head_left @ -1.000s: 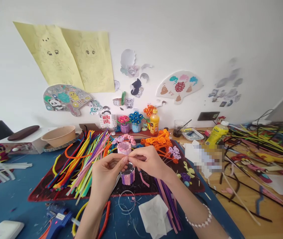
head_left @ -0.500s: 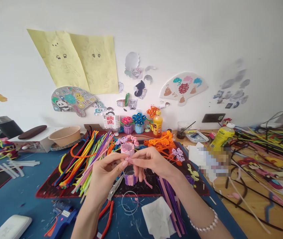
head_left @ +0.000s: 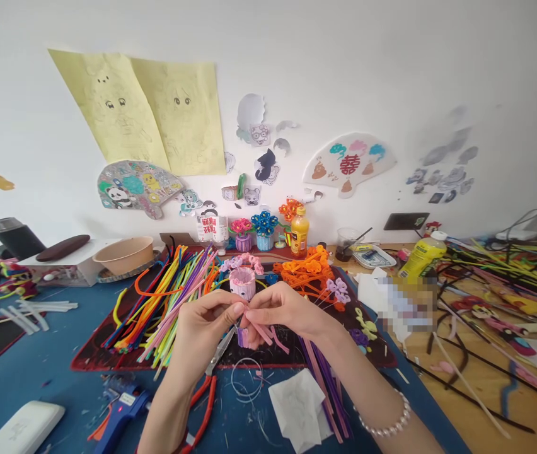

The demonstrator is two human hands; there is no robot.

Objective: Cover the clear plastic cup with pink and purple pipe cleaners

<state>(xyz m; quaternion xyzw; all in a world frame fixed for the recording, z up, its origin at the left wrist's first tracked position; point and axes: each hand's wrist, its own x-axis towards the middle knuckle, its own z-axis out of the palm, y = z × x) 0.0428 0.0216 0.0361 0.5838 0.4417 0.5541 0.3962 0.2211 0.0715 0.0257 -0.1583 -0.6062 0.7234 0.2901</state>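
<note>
My left hand (head_left: 205, 328) and my right hand (head_left: 287, 310) meet at the middle of the table, fingertips pinched together on a pink pipe cleaner (head_left: 266, 333) whose ends trail down to the right. Just under the fingers a small purple pipe-cleaner pot (head_left: 242, 337) stands on the dark mat (head_left: 108, 356), partly hidden. A pink pipe-cleaner pot (head_left: 242, 282) stands just behind the hands. Red-handled scissors (head_left: 209, 378) lie below my left hand.
A heap of coloured pipe cleaners (head_left: 164, 296) lies left of the hands, orange flowers (head_left: 306, 271) behind right. A blue glue gun (head_left: 120, 407), white tissue (head_left: 299, 410), a paper bowl (head_left: 124, 255), bottles and more stems on the wooden table (head_left: 500, 296) surround the mat.
The hands have lowered slightly and the pink pipe cleaner now trails further out to the right from the fingers. The view has shifted a little left, uncovering the scissors.
</note>
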